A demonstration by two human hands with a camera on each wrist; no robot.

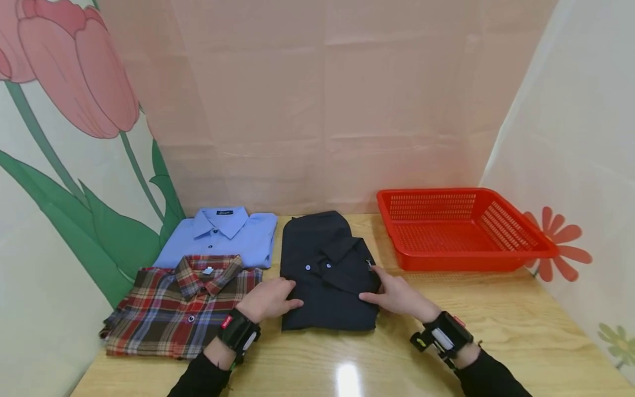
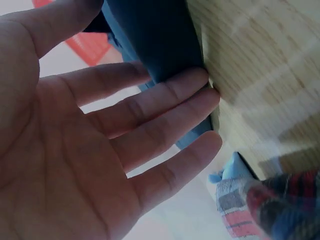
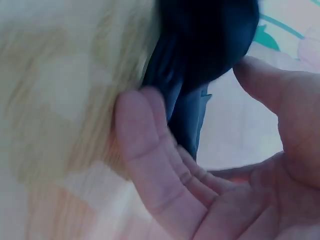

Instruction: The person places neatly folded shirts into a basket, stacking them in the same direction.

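A folded black shirt (image 1: 329, 300) lies flat on the table, its collar turned over to the right and small pale buttons showing. At its left edge is my left hand (image 1: 270, 298), thumb over the cloth. The left wrist view shows that hand's fingers (image 2: 165, 95) nearly straight, their tips against the shirt's side by the tabletop. On the opposite edge my right hand (image 1: 399, 295) touches the shirt, thumb on top. In the right wrist view its fingers (image 3: 145, 135) reach down along the cloth's side, loosely bent.
Left of the black shirt lies a folded plaid shirt (image 1: 168, 325), with a folded blue shirt (image 1: 255, 237) behind it. A red plastic basket (image 1: 466, 260) stands at the back right. A pink sheet (image 1: 322, 110) hangs behind the wooden table (image 1: 297, 366).
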